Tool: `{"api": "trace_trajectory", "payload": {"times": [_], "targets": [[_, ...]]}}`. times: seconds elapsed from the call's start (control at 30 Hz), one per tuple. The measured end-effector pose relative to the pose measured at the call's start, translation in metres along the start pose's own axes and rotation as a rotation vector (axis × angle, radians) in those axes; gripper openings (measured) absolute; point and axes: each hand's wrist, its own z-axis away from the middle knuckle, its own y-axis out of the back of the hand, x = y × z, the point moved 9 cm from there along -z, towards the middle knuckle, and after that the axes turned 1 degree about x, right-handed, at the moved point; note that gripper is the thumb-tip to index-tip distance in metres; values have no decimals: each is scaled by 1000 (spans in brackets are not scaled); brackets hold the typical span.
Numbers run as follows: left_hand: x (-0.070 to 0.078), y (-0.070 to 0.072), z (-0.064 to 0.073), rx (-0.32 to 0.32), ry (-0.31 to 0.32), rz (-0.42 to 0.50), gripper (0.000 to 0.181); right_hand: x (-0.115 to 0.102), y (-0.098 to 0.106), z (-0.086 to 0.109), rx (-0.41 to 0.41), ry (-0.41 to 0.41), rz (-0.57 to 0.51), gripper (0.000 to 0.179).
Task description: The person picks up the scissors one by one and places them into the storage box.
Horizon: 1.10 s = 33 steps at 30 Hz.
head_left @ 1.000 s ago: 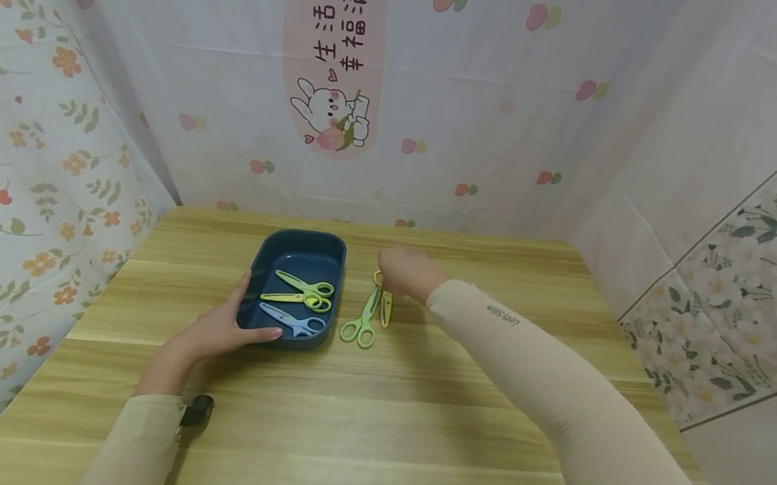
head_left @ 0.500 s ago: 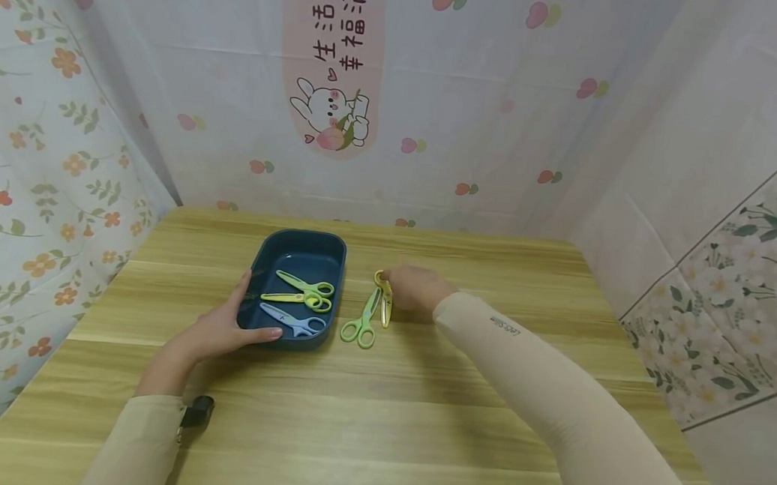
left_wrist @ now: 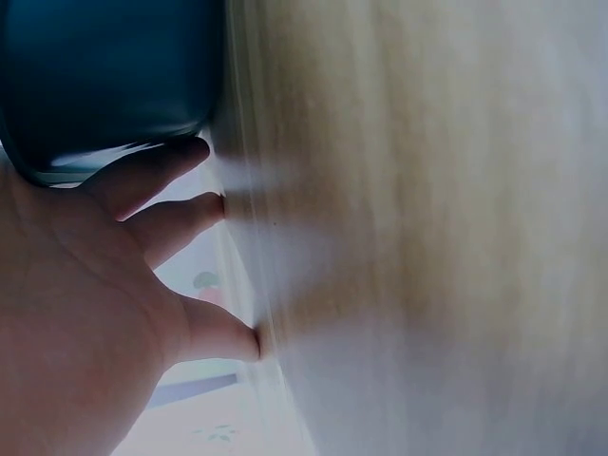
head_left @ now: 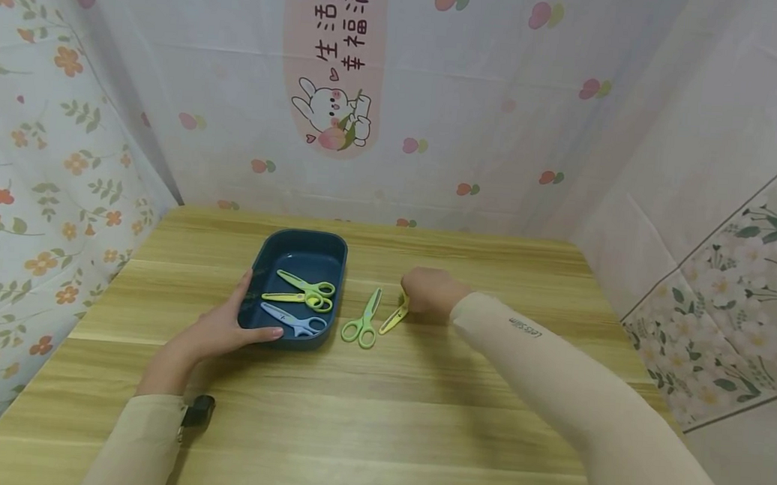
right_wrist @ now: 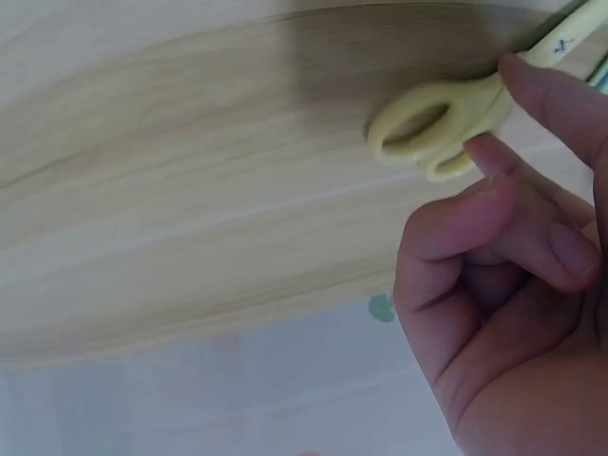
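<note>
A dark blue rectangular box (head_left: 342, 269) sits on the table, with green scissors (head_left: 291, 278), yellow scissors (head_left: 279, 297) and blue scissors (head_left: 288, 317) inside. My left hand (head_left: 220, 330) spreads around its near left corner, thumb over the near rim. In the left wrist view, extended fingers (left_wrist: 180, 233) reach down to the tabletop beside the box. Thumb and index finger of my right hand (head_left: 431, 289) pinch another pair of yellow scissors (right_wrist: 456, 114) near the handles, which the head view mostly hides. Green scissors (head_left: 364, 323) lie just left of them, handles toward me.
The wooden table (head_left: 362, 421) has its far edge against a printed curtain (head_left: 472, 113). More patterned cloth hangs at the left and right. A small black device (head_left: 198, 412) is strapped at the left wrist.
My right hand has moved right and slightly nearer, drawing the yellow scissors away from the green pair and tilting them. My left hand and the box have stayed in place.
</note>
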Motion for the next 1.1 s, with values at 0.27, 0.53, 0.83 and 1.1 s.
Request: {"api": "trace_trajectory", "payload": {"times": [0.27, 0.53, 0.83, 1.1], "targets": [[-1, 0, 1, -4, 4, 6, 138, 16, -9, 23, -84, -2, 42, 30], [1, -1, 1, -5, 5, 4, 139, 21, -22, 47, -121, 29, 24, 31], [1, 0, 1, -2, 6, 6, 139, 27, -26, 62, -26, 67, 15, 45], [4, -1, 2, 1, -18, 7, 137, 28, -36, 69, 23, 96, -9, 49]]}}
